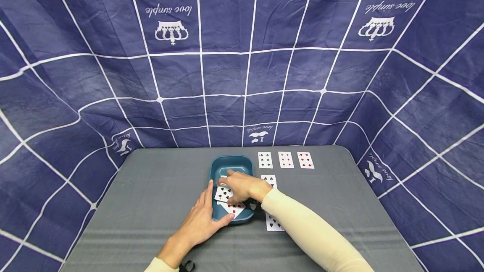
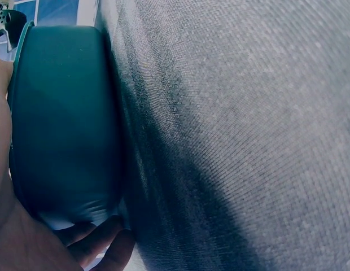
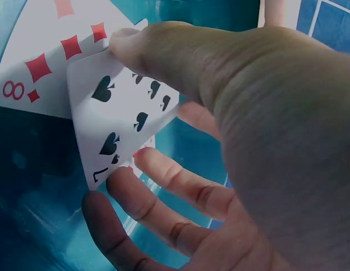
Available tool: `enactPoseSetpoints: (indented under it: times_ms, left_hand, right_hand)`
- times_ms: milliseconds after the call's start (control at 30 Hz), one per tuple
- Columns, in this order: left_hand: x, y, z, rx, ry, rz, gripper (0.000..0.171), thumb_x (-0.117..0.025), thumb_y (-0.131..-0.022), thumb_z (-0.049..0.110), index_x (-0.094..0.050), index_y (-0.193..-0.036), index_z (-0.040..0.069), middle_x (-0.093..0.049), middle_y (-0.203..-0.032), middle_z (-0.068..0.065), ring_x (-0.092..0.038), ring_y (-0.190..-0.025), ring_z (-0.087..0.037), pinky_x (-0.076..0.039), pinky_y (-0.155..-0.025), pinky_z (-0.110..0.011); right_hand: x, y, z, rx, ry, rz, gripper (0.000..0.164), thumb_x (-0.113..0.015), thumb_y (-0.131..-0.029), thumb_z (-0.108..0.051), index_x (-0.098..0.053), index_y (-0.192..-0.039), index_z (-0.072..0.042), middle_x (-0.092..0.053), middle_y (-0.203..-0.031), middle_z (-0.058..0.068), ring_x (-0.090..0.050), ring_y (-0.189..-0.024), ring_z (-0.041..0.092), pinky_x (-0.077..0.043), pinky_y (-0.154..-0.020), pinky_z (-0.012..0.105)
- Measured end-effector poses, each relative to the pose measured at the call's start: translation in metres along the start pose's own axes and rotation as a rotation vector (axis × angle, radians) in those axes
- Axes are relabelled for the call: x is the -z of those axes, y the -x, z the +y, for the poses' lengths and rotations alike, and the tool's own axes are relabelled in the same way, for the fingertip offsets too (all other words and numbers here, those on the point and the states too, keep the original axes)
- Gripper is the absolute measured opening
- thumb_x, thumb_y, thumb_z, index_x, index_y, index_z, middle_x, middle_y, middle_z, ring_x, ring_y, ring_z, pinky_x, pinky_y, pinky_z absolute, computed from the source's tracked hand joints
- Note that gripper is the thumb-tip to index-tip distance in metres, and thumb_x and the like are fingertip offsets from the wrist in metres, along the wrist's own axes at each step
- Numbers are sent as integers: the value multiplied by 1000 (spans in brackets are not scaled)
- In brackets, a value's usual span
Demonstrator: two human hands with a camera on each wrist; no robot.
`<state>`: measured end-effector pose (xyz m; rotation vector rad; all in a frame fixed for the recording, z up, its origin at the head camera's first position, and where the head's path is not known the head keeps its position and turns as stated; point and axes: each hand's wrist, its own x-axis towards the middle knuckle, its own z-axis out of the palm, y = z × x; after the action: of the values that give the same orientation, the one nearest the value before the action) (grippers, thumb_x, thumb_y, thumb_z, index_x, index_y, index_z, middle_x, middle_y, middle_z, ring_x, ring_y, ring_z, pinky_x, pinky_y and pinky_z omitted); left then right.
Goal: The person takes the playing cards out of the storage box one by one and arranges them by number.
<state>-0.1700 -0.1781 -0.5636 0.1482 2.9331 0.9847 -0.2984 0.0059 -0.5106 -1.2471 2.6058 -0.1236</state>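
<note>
My right hand (image 1: 242, 186) reaches over the blue-green tray (image 1: 232, 158) and pinches a seven of spades (image 3: 121, 116) between thumb and fingers. Beneath that card an eight of diamonds (image 3: 36, 70) lies face up in the tray. Another card with red marks is mostly hidden behind the fingertips. My left hand (image 1: 202, 217) rests against the tray's near left corner. Its fingers extend along the left wall, while the thumb lies over the near rim. From the left wrist view, the tray's outer wall (image 2: 65, 113) stands on the grey cloth.
Along the back, right of the tray, lie a black-suited card (image 1: 265, 160), a diamonds card (image 1: 286, 160) and a hearts card (image 1: 305, 160). Nearer, a clubs card (image 1: 269, 180) and a spades card (image 1: 274, 224) are partly covered by the right arm. Blue gridded curtains (image 1: 227, 74) surround the table (image 1: 166, 179).
</note>
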Motion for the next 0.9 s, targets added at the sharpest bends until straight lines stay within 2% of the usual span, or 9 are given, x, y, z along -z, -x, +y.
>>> enactPoseSetpoints:
  times_ms: [300,533,900]
  left_hand:
    - [1,0,1,5,2,-2,137,-82,-96,78,-11,-188,7,-42,-183,-27,-52,-162,-55,-45,-127,-78]
    - [-1,0,2,5,-5,3,136,-84,-96,75,-11,-188,7,-43,-182,-27,-54,-160,-55,-46,-127,-77]
    - [-1,0,3,-9,-10,20,136,-84,-95,76,-13,-187,6,-45,-181,-26,-57,-158,-54,-48,-126,-75]
  right_hand:
    - [3,9,6,7,-44,35,77,-96,-98,-34,-64,-168,-29,-70,-138,6,-71,-110,14,-64,-103,34]
    - [5,16,10,14,-54,79,72,-95,-99,-33,-66,-165,-27,-73,-140,8,-75,-119,21,-65,-107,40]
    - [8,25,12,9,-68,127,70,-94,-100,-33,-67,-165,-27,-76,-145,5,-77,-128,25,-65,-108,44]
